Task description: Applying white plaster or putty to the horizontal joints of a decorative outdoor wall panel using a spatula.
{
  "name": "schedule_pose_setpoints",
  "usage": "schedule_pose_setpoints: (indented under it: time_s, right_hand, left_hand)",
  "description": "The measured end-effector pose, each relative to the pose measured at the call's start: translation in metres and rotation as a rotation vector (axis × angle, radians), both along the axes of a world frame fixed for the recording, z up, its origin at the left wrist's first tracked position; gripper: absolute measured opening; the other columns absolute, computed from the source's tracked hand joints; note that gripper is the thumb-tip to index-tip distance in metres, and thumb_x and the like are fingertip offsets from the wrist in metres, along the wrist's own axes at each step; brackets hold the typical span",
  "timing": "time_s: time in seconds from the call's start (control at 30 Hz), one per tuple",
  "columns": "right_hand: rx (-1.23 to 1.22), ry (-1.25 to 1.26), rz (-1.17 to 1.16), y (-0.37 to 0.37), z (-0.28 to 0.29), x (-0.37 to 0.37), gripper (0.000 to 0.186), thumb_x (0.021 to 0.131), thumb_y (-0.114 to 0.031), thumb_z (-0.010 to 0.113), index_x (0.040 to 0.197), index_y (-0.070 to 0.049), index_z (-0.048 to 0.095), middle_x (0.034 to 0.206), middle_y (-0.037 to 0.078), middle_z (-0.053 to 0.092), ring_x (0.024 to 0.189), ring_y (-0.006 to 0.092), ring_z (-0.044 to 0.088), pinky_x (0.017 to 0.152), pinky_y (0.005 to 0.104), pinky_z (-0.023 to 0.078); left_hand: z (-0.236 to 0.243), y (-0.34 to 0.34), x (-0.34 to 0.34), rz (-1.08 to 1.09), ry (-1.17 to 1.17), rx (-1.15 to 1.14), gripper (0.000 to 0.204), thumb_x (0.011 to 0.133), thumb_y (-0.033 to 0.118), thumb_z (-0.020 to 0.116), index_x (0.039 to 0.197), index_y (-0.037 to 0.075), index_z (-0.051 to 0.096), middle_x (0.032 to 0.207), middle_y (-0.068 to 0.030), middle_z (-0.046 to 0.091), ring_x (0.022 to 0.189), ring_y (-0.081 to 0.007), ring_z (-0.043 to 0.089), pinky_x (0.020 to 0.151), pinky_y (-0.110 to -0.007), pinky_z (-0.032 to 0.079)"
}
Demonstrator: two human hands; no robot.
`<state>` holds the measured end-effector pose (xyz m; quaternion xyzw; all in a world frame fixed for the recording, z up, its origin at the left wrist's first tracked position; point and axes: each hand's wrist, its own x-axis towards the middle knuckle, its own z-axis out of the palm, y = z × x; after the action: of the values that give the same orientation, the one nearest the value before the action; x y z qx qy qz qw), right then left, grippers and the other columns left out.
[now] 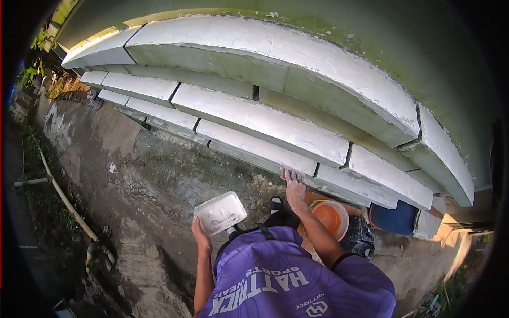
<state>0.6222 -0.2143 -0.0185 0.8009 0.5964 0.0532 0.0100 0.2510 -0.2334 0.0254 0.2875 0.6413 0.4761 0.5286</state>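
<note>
My left hand (203, 233) grips a white rectangular tray (220, 211) that has white paste in it, down at the lower middle. My right hand (294, 192), whitened with the paste, reaches to the front edge of the lowest long block (249, 148), its fingers closed on a small pink pad (284, 175), partly hidden by them. That block is one of three tiers of white-coated blocks with dark gaps between them, the middle tier (260, 123) above it and the top tier (270, 50) nearest the wall.
An orange bucket (326, 217), a crumpled black bag (358, 238) and a blue container (393, 216) stand at my right under the blocks. Long pale pipes (68, 204) lie along the left of the concrete ground (116, 164). A green-stained wall (413, 58) rises behind the tiers.
</note>
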Motion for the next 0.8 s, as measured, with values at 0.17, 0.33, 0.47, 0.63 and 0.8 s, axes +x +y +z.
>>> schedule_pose_setpoints:
  time_s: [0.17,0.33,0.47,0.63,0.8]
  right_hand:
    - [0.192,0.01,0.036,-0.001,0.01,0.039,0.052,0.085,-0.009,0.048,0.137,-0.011,0.043,0.126,0.014,0.055,0.119,0.0295,0.052,0.102,0.044,0.04]
    - [0.036,0.174,-0.044,0.011,-0.016,0.089,0.053,0.086,-0.008,0.048,0.137,-0.02,0.046,0.129,0.011,0.055,0.118,0.0302,0.054,0.097,0.0401,0.045]
    - [0.181,0.158,0.031,-0.012,-0.019,0.074,0.051,0.084,-0.004,0.047,0.133,-0.02,0.051,0.13,0.01,0.055,0.115,0.0304,0.056,0.095,0.0399,0.047]
    - [0.028,0.524,0.001,-0.018,0.042,0.05,0.052,0.082,0.001,0.043,0.128,-0.019,0.056,0.126,0.012,0.058,0.106,0.0322,0.06,0.09,0.0421,0.05]
    - [0.124,0.232,0.025,0.025,-0.003,0.08,0.052,0.086,-0.007,0.047,0.136,-0.018,0.046,0.12,0.014,0.06,0.103,0.0318,0.061,0.091,0.043,0.049]
  left_hand:
    - [-0.01,-0.01,-0.014,-0.012,-0.088,-0.03,0.056,0.098,0.038,0.043,0.134,-0.005,0.043,0.135,-0.0123,0.046,0.123,-0.0208,0.045,0.105,-0.033,0.033]
    - [-0.012,-0.015,-0.009,-0.045,-0.125,-0.045,0.055,0.098,0.038,0.042,0.134,-0.004,0.045,0.134,-0.0116,0.048,0.121,-0.0208,0.046,0.104,-0.033,0.034]
    - [-0.002,-0.011,0.005,-0.04,-0.114,-0.054,0.053,0.099,0.038,0.041,0.13,-0.004,0.048,0.128,-0.011,0.053,0.117,-0.0206,0.049,0.102,-0.033,0.035]
    - [-0.002,-0.009,0.011,-0.015,-0.106,-0.001,0.051,0.099,0.039,0.04,0.125,-0.004,0.053,0.122,-0.0097,0.056,0.112,-0.0196,0.052,0.1,-0.033,0.036]
    - [-0.003,-0.005,0.015,-0.091,-0.128,-0.024,0.051,0.098,0.039,0.042,0.126,-0.003,0.052,0.122,-0.0092,0.055,0.113,-0.0188,0.05,0.1,-0.032,0.036]
